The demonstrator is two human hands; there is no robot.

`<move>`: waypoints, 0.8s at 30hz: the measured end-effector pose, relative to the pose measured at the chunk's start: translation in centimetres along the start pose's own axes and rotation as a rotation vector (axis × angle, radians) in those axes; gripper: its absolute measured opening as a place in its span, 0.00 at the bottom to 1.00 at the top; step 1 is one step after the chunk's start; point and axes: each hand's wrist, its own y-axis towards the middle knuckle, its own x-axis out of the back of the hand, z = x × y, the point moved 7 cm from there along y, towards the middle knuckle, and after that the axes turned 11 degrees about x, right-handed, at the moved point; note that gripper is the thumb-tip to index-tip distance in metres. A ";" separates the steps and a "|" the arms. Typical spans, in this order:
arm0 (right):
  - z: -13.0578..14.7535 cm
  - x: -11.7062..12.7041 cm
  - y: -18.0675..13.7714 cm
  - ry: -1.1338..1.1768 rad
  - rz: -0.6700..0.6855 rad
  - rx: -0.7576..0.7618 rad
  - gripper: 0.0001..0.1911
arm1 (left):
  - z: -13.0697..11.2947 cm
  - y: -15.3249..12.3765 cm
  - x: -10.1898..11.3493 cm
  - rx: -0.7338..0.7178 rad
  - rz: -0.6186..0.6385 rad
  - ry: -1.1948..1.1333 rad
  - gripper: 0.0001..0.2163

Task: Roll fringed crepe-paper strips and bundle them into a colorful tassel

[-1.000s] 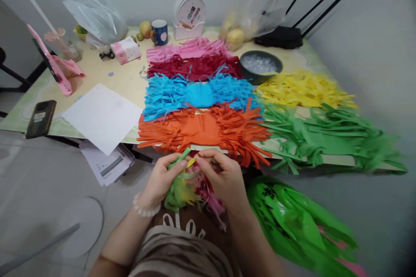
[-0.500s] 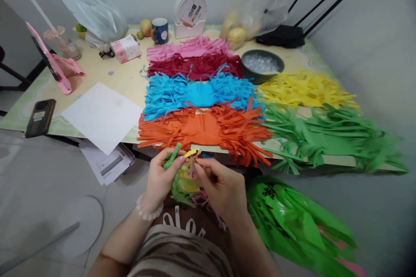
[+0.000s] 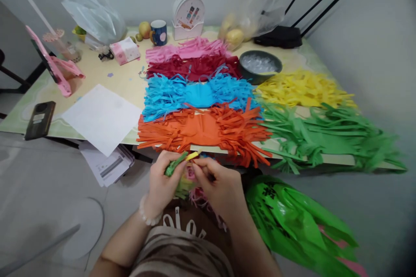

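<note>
Both hands meet just below the table's front edge, over my lap. My left hand (image 3: 164, 179), with a bead bracelet at the wrist, is closed around a bunch of paper strips (image 3: 175, 165), a green one uppermost. My right hand (image 3: 218, 186) pinches the yellow strip (image 3: 192, 155) sticking out of the same bunch. More green, yellow and pink strips hang below between the hands. The fringed orange paper (image 3: 201, 132) lies on the table right above my hands.
Fringed paper sheets lie in rows: pink (image 3: 186, 49), dark red (image 3: 191, 66), blue (image 3: 198, 94), yellow (image 3: 302, 88), green (image 3: 325, 136). A dark bowl (image 3: 260, 66), white sheet (image 3: 102, 117), phone (image 3: 39, 119), mug (image 3: 158, 32) and bags stand on the table (image 3: 97, 73). A green plastic bag (image 3: 292, 225) lies at my right.
The bunch of strips has risen slightly and my hands have closed in on it; the green strip now lies flatter in my left hand.
</note>
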 end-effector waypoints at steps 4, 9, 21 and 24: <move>-2.8 -1.1 -0.1 0.446 0.012 -0.280 0.20 | -1.2 -0.6 -0.8 -0.208 0.114 0.087 0.03; -4.1 -2.4 -0.2 0.700 0.112 -0.360 0.08 | 0.0 -0.7 -1.7 -0.116 0.189 0.119 0.02; -0.8 1.3 -0.2 0.259 -0.126 0.012 0.05 | 1.3 0.0 -1.2 0.065 0.191 0.043 0.10; 0.1 0.3 0.3 0.196 -0.028 0.076 0.06 | 0.8 -0.3 -1.5 0.088 0.227 0.046 0.09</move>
